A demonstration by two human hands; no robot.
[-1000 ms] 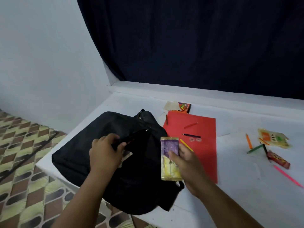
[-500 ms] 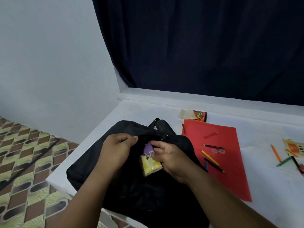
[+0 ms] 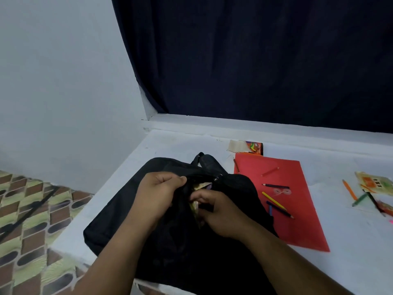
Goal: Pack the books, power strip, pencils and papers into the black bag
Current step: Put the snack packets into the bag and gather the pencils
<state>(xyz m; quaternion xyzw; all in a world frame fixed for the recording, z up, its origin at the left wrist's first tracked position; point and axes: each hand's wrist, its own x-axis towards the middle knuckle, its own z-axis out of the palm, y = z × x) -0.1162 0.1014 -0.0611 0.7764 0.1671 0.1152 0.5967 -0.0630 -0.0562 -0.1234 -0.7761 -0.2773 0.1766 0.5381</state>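
- Black fabric fills the middle of our view: the black bag (image 3: 119, 226) lies on the white tabletop (image 3: 350, 252), its near end hanging over the edge.
- Our left hand (image 3: 156, 195) is curled tight on the fabric at the bag's opening, pinching the edge beside the zip.
- Our right hand (image 3: 219, 211) grips a yellowish packet (image 3: 194, 207), fingers curled round it; most of the packet sits inside the opening and only a thin strip shows.
- Just right of the bag lies a red sheet (image 3: 297, 226), touching the bag's side.
- On the sheet we see a red pencil (image 3: 270, 171), a dark pencil (image 3: 275, 185), a yellow pencil (image 3: 273, 200), and a blue one (image 3: 270, 210) beside another dark one.
- A small clear pink item, too small to tell, lies between the pencils.
- Behind the sheet sits a colourful box (image 3: 254, 147) with a torn flap.
- Far right, well apart from the bag, orange and green pencils (image 3: 359, 200) lie by a printed packet (image 3: 374, 185).
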